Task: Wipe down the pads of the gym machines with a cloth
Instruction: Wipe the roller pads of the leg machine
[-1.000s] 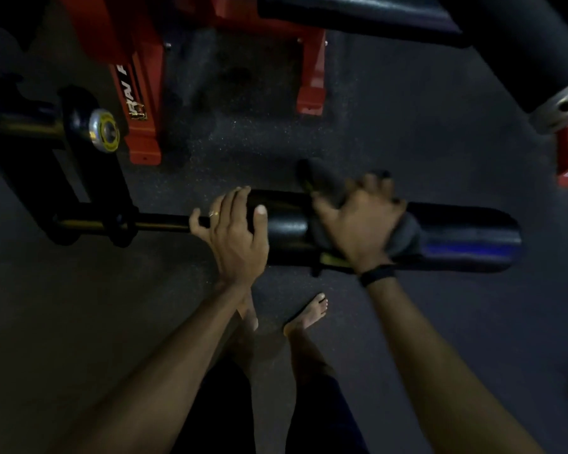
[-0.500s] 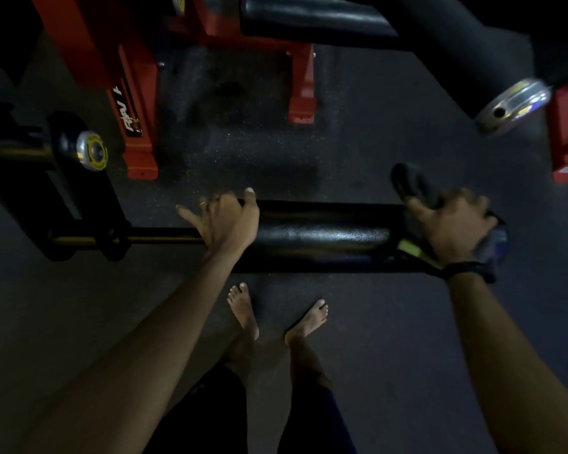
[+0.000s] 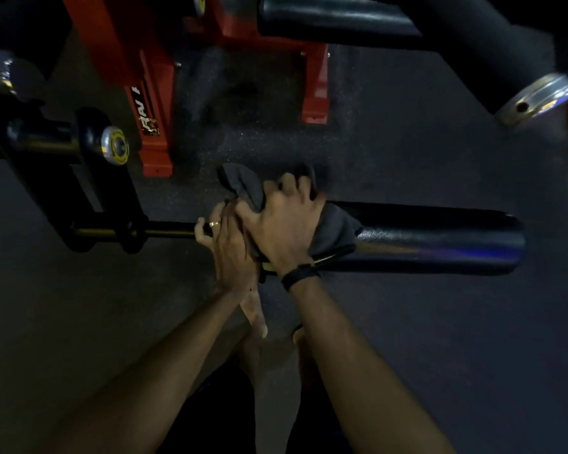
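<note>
The right hand (image 3: 282, 224), fingers curled round the cloth (image 3: 243, 185), had slid back toward nine o'clock along the roller pad (image 3: 423, 244), meeting the left hand (image 3: 227, 244) gripping its end; another pass done.

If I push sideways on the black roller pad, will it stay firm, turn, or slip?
The roller pad is round and sits on a thin bar, so it may spin. Its glossy skin looks slippery. The left hand grips its end, probably steadying it, while the right hand presses the cloth.

Black cylindrical roller pad (image 3: 423, 244), horizontal, glossy, dark grey cloth (image 3: 333, 229) bunched over its left end, apparently wrapped round.
</note>
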